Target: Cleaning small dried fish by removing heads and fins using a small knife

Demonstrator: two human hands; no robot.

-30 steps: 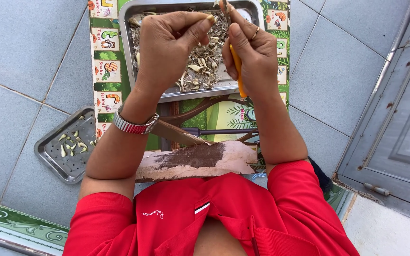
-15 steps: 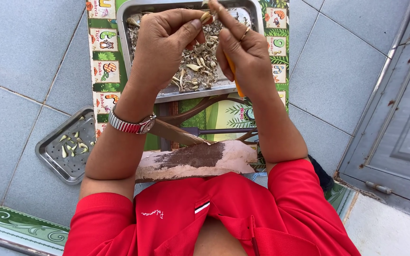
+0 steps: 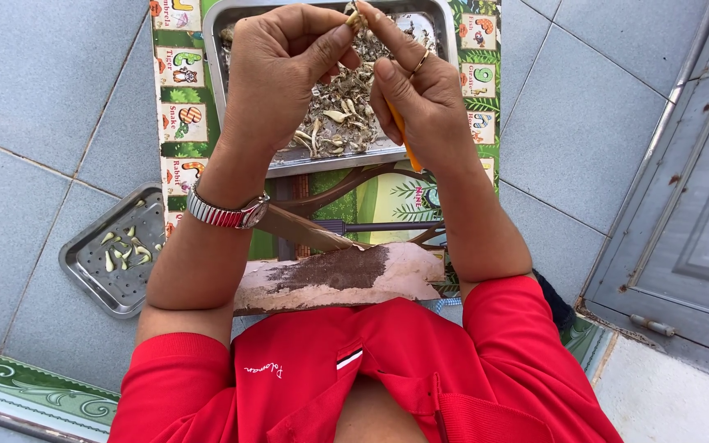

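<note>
Both hands have climbed toward the top of the view compared with a second ago, and they now meet over the far end of the large metal tray (image 3: 445,49). The left hand (image 3: 285,70) has its thumb and forefinger closed on a small pale clove (image 3: 355,16), which looks like garlic, though it is too small to be sure; the piece sits right at the fingertips, above the tray's heap of peelings (image 3: 334,115). The right hand (image 3: 420,94) is curled shut around a knife with an orange handle (image 3: 405,141), whose handle pokes out below the palm; its forefinger reaches up to touch the same clove, and the blade itself is hidden behind the fingers. Half a second ago the fingertips were slightly lower and the clove was less tightly pinched between the two hands, so the grip has drawn together and the peeling work appears to be on this one piece now. The small perforated tray (image 3: 84,254) on the tiled floor to the left, with a few pale peeled pieces in it, has not changed, and neither has the wooden board (image 3: 330,275) near the lap. A wristwatch (image 3: 223,213) sits on the left wrist, and the colourful alphabet mat (image 3: 178,90) lies under the big tray.
</note>
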